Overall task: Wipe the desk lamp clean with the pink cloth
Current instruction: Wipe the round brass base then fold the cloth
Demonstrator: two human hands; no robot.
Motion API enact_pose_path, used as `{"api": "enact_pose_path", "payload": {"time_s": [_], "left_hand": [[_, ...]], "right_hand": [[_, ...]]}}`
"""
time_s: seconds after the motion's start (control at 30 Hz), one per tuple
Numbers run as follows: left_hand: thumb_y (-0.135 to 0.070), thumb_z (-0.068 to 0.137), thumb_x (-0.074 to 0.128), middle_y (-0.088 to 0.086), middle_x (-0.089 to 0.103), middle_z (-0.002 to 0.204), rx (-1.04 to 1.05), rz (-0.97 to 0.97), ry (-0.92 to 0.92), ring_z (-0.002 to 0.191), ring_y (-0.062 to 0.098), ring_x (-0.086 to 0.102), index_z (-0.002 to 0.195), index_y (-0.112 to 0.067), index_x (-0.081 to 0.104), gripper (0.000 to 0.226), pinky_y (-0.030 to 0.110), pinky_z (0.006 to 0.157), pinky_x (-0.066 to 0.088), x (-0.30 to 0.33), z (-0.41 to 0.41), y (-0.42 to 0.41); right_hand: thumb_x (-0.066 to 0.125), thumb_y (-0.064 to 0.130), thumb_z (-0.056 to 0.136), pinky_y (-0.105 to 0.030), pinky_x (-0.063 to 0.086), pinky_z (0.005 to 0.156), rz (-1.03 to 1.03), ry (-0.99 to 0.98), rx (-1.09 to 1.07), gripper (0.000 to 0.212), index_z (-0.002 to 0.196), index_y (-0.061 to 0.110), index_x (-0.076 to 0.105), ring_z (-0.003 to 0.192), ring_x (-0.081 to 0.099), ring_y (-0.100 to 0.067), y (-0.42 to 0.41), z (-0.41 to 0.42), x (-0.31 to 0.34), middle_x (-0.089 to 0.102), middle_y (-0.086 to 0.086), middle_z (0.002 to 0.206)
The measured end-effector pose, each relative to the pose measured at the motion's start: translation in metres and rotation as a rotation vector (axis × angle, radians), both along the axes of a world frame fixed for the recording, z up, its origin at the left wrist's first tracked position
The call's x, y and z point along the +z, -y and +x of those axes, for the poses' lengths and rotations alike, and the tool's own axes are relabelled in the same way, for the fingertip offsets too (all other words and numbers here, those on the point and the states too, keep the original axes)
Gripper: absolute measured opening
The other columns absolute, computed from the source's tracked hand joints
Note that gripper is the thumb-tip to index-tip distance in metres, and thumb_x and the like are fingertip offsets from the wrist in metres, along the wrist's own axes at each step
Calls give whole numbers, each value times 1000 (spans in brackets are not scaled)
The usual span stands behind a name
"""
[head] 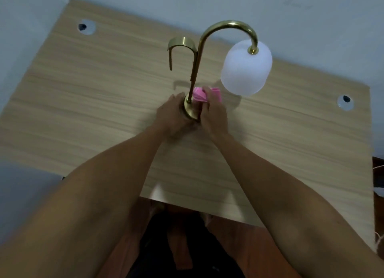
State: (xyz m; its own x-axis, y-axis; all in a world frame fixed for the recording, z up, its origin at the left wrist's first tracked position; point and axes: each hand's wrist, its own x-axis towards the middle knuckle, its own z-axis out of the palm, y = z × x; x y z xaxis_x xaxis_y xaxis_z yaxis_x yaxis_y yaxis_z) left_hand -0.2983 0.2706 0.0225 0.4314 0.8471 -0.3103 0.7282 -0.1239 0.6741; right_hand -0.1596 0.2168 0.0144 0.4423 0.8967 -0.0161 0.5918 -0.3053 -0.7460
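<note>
desk lamp (218,55) stands upright near the middle of the wooden desk (83,103), a little toward the far side. brass finish. round base (190,111) sits flat on the desk top. a thin stem rises from the base and curves over to the right in a hook, ending in a frosted white shade (246,67) that hangs mouth down above the desk, clear of it. a second, shorter brass hook (178,44) branches off the stem to the left, flat band shape, nothing hanging on it.

pink cloth (200,94) bunched at the foot of the stem, on the far right side of the base, touching the brass. right hand (214,113) is closed around the cloth, fingers curled over it and pressing it against the base. part of the cloth sticks out past the fingertips.

left hand (173,113) grips the left side of the base, fingers wrapped around its rim, palm down against the desk. the two hands nearly meet at the near edge of the base.

both forearms bare, reaching in from the near edge of the desk.

desk top is light wood grain, with two round cable holes: one far left (86,26), one at right (345,102). pale wall behind. reddish floor under the near edge.
</note>
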Motion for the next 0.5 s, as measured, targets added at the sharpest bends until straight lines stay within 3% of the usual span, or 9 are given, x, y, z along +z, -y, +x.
{"api": "enact_pose_path", "payload": {"time_s": [0.07, 0.13, 0.23, 0.33, 0.4, 0.5], "left_hand": [[-78, 50, 53, -1, 45, 157, -12, 22, -16, 152, 27, 28, 154, -29, 33, 117, 46, 121, 26, -13, 4, 1], [-80, 54, 47, -2, 37, 162, -4, 30, -16, 155, 25, 20, 157, -32, 27, 116, 43, 124, 17, -24, 6, 1], [-81, 57, 61, -1, 34, 163, -3, 38, -5, 156, 23, 17, 158, -28, 27, 119, 43, 124, 11, -33, 10, 0], [-67, 67, 79, 2, 31, 165, -7, 45, 7, 157, 22, 13, 158, -25, 26, 113, 44, 126, 7, -37, 13, -1], [-61, 69, 81, 3, 27, 166, -5, 46, 9, 157, 21, 10, 159, -24, 25, 112, 43, 126, 4, -39, 15, -2], [-59, 70, 82, 2, 24, 167, 0, 44, 1, 157, 21, 8, 160, -23, 24, 113, 45, 126, 2, -45, 17, -4]], "right_hand": [[41, 12, 99, -53, 47, 107, -20, 97, 77, 44, 139, 12, 58, 121, 58, -35, 2, -1, -14, 63, -15, 131], [41, 8, 96, -55, 32, 120, -56, 212, 191, 50, 144, 8, 55, 138, 48, -37, 8, 2, -23, 58, -17, 143], [36, 15, 96, -53, 13, 129, -78, 251, 385, 56, 150, 9, 50, 153, 33, -30, 19, 23, -33, 48, -13, 157], [40, 12, 98, -53, 15, 129, -69, 265, 487, 51, 147, 10, 54, 152, 36, -29, 24, 49, -32, 50, -12, 156], [43, 2, 97, -53, 18, 128, -63, 246, 457, 50, 146, 7, 55, 150, 39, -32, 17, 56, -30, 51, -16, 154], [39, 5, 96, -59, 20, 126, -86, 264, 447, 53, 146, 7, 55, 151, 37, -33, 0, 49, -29, 50, -16, 155]]}}
